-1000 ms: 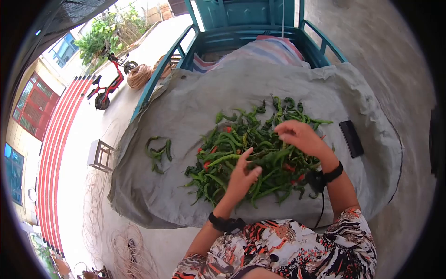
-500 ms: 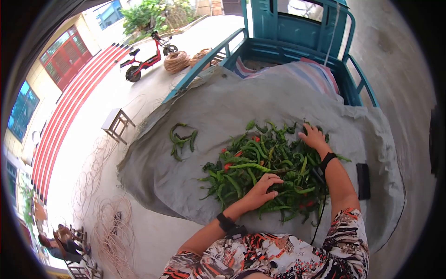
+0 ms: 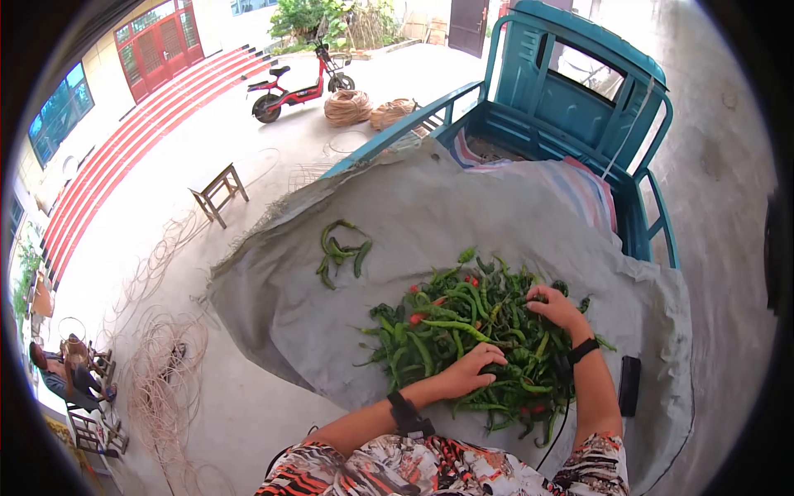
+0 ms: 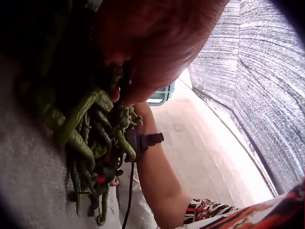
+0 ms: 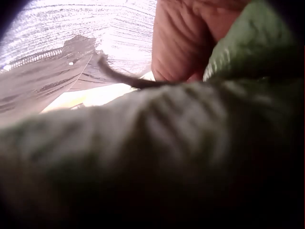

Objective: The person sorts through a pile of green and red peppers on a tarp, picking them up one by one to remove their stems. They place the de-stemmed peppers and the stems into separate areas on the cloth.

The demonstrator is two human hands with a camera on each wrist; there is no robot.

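Note:
A heap of green chili peppers [image 3: 438, 326], with a few red ones, lies on a grey cloth [image 3: 281, 289]. My left hand [image 3: 471, 372] is at the near side of the heap, fingers bent down. The left wrist view shows its thumb and fingers pinching a green chili pepper [image 4: 116, 74], partly in shadow. Over the right part of the heap is my right hand [image 3: 558, 310], its fingers curled down among the peppers. A green pepper [image 5: 255, 43] overlaps that hand in the right wrist view; I cannot tell whether it is held. Both wrists wear black bands.
A small group of green peppers [image 3: 341, 252] lies apart at the left. Right of my right arm is a black phone [image 3: 630, 386]. The cloth covers the bed of a blue-green cargo vehicle [image 3: 571, 91]. A stool [image 3: 219, 194] stands on the ground, and a seated person [image 3: 70, 376] is at far left.
The head view has turned, shifting the heap lower. My right hand reached to the far right of the heap, then drew back toward me. The left hand came down onto the near peppers.

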